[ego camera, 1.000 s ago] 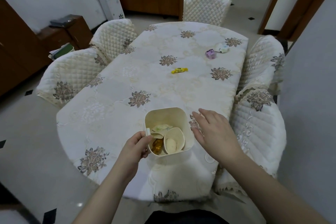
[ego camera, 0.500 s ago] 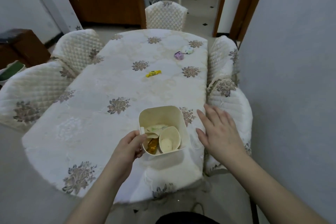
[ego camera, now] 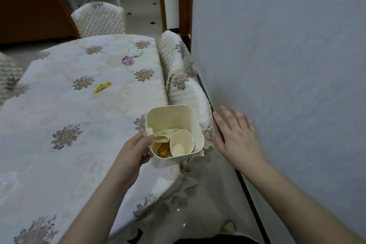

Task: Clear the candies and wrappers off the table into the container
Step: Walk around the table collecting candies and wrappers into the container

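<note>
While the left hand (ego camera: 136,151) gripped the rim of the cream container (ego camera: 175,131) near the lower middle of the frame, the view had swung right since half a second earlier, so the grey wall (ego camera: 287,65) filled the right half. The container had shifted to the tabletop's (ego camera: 49,115) right edge, beside a quilted chair (ego camera: 190,97). The right hand (ego camera: 237,138) hovered with fingers spread, now off the tabletop near the wall. A yellow candy (ego camera: 102,87), a purple wrapper (ego camera: 127,60) and a white wrapper (ego camera: 135,52) still lay at upper left.
</note>
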`<move>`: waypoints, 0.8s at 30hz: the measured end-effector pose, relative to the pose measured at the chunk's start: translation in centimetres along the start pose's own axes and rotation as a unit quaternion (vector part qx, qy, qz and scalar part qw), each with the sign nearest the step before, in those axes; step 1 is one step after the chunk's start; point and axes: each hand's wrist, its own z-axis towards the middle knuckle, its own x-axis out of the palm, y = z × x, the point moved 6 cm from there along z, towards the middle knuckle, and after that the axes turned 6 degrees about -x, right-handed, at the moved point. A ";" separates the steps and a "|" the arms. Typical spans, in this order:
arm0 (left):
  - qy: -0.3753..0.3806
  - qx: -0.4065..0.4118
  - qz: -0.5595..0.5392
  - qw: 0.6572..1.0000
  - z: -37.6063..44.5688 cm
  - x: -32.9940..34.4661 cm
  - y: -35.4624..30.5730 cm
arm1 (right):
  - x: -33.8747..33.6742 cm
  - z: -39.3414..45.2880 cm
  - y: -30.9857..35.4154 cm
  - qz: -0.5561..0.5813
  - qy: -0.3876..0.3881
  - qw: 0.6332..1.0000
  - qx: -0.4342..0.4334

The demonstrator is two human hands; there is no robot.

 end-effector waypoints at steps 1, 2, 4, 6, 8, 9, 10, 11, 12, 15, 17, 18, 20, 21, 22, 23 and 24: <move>0.013 0.006 0.010 1.000 0.3 0.9 -0.7 | -0.2 -0.2 -0.9 0.001 0.001 1.000 0.015; 0.026 0.013 0.019 0.999 0.7 1.8 -1.3 | -0.4 -0.5 -1.9 -0.001 0.005 1.000 0.027; 0.049 0.023 0.035 0.998 1.5 4.1 -2.2 | -0.5 -1.2 -4.1 0.002 0.009 0.999 0.046; 0.061 0.024 0.047 0.997 2.4 6.4 -3.0 | -0.5 -1.8 -6.7 0.012 0.011 0.998 0.063; 0.069 0.031 0.060 0.995 3.4 9.0 -3.8 | -0.5 -2.4 -9.6 0.013 0.019 0.997 0.078; 0.071 0.034 0.064 0.995 4.0 10.2 -4.2 | -0.5 -2.6 -11.1 0.012 0.021 0.996 0.083; 0.071 0.036 0.062 0.995 4.6 11.3 -4.6 | -0.5 -2.7 -12.5 0.013 0.022 0.996 0.088; 0.071 0.038 0.055 0.995 5.2 12.3 -4.9 | -0.5 -2.8 -13.9 0.017 0.021 0.995 0.092; 0.071 0.039 0.044 0.996 5.7 13.3 -5.1 | -0.5 -2.7 -15.1 0.022 0.019 0.995 0.095; 0.066 0.041 0.023 0.997 6.7 15.9 -5.2 | -0.3 -2.0 -17.8 0.036 0.022 0.995 0.094; 0.059 0.040 0.017 0.997 7.0 17.0 -5.1 | 0.0 -1.2 -18.9 0.043 0.032 0.995 0.087; 0.055 0.037 0.015 0.998 7.1 17.2 -5.0 | 0.0 -0.7 -19.2 0.046 0.034 0.995 0.084; 0.043 0.031 0.011 0.999 7.4 17.3 -4.8 | 0.3 0.3 -19.8 0.053 0.038 0.995 0.076; 0.038 0.031 0.009 0.999 7.6 17.2 -4.8 | 0.4 0.8 -20.0 0.057 0.040 0.995 0.071; 0.034 0.031 0.004 0.999 7.8 17.2 -5.0 | 0.5 1.3 -20.1 0.060 0.042 0.995 0.066; 0.031 0.031 -0.003 0.999 8.1 17.1 -5.1 | 0.7 1.9 -20.2 0.062 0.043 0.995 0.062; 0.028 0.030 -0.013 0.999 8.4 17.0 -5.3 | 0.9 2.5 -20.4 0.065 0.044 0.995 0.058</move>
